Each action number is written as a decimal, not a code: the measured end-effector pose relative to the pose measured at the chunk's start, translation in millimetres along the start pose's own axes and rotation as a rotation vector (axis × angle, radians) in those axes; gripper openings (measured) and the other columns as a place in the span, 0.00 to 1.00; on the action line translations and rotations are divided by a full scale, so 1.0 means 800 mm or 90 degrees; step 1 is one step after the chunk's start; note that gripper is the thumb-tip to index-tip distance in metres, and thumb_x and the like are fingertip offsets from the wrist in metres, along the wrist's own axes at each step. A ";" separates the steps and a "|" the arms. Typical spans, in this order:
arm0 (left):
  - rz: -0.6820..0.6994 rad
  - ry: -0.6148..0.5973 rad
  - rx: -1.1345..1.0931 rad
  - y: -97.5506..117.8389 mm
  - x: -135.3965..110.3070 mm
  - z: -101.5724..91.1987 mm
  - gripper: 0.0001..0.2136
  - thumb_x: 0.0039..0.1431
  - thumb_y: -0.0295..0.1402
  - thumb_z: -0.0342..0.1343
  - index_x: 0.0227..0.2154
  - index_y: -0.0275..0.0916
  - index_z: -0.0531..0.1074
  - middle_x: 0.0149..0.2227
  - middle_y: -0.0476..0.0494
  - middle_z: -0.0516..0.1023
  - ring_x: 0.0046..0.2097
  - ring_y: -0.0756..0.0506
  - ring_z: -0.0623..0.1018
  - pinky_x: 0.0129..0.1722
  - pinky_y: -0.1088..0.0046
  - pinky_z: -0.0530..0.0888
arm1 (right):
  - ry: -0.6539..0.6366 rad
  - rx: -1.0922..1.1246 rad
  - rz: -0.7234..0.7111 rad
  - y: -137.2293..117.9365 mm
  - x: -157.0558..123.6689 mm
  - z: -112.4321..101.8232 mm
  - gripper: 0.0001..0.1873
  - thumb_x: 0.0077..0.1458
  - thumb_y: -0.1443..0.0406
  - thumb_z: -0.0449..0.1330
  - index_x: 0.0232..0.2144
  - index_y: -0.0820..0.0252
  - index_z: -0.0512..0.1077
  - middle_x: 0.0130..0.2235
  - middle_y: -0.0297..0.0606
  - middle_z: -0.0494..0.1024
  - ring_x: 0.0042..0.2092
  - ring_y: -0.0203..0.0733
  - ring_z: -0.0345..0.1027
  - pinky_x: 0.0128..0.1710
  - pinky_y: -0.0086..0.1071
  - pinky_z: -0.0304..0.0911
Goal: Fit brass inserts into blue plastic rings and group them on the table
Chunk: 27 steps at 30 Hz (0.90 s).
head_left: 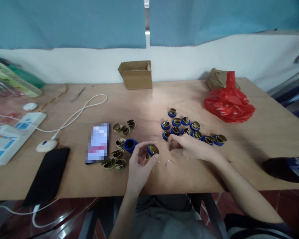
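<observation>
My left hand (141,162) pinches a round brass-coloured metal fitting (153,149) with a blue ring around it, held just above the table. To its right, my right hand (181,146) has its fingers drawn together; whatever lies between them is hidden. Several similar brass fittings with blue rings (176,130) stand in a group behind my right hand. On the left are several brass fittings without blue rings (120,164). Beside my left hand stands a blue hollow cylinder (130,145). A thin, shiny curved piece (169,162) lies between my forearms.
A lit phone (98,143) and a dark phone (48,176) lie at the left, near a white power strip (27,129) and cables. Farther back are a cardboard box (139,78) and a red plastic bag (229,103). A dark bottle (286,167) lies at the right edge.
</observation>
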<state>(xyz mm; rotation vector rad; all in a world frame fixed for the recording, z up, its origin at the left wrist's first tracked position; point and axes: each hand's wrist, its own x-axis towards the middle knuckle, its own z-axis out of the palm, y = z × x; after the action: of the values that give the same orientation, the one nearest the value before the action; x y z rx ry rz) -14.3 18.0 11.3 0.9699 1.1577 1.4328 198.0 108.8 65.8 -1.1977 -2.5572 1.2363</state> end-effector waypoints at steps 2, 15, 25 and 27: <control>-0.001 0.001 0.004 0.000 0.000 0.000 0.17 0.54 0.30 0.68 0.46 0.43 0.75 0.50 0.42 0.81 0.52 0.44 0.79 0.54 0.68 0.74 | -0.009 0.029 -0.022 0.003 0.003 0.003 0.07 0.58 0.74 0.58 0.37 0.59 0.69 0.33 0.33 0.77 0.34 0.37 0.71 0.32 0.29 0.59; -0.010 -0.003 0.021 0.001 -0.001 0.000 0.16 0.55 0.31 0.68 0.46 0.42 0.75 0.51 0.42 0.80 0.53 0.44 0.79 0.56 0.66 0.74 | 0.019 0.056 -0.018 0.008 0.006 0.011 0.04 0.63 0.70 0.57 0.35 0.58 0.65 0.34 0.36 0.80 0.36 0.42 0.74 0.36 0.32 0.60; -0.019 0.006 0.029 0.003 -0.001 0.001 0.16 0.55 0.31 0.68 0.47 0.42 0.74 0.51 0.41 0.80 0.53 0.44 0.79 0.55 0.66 0.74 | 0.020 0.064 0.000 0.009 0.009 0.014 0.11 0.65 0.63 0.60 0.32 0.56 0.61 0.35 0.37 0.82 0.37 0.43 0.76 0.35 0.32 0.60; -0.021 0.005 0.028 0.002 -0.001 0.001 0.16 0.55 0.32 0.68 0.47 0.42 0.74 0.51 0.41 0.80 0.53 0.43 0.79 0.56 0.65 0.74 | 0.021 0.053 0.004 0.012 0.012 0.017 0.12 0.65 0.63 0.60 0.32 0.56 0.60 0.34 0.37 0.81 0.36 0.43 0.75 0.33 0.32 0.59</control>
<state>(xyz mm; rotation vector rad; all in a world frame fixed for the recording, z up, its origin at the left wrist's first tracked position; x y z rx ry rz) -13.6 17.4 13.2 0.9728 1.2101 1.3914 192.7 110.0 47.8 -1.1999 -2.4542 1.2999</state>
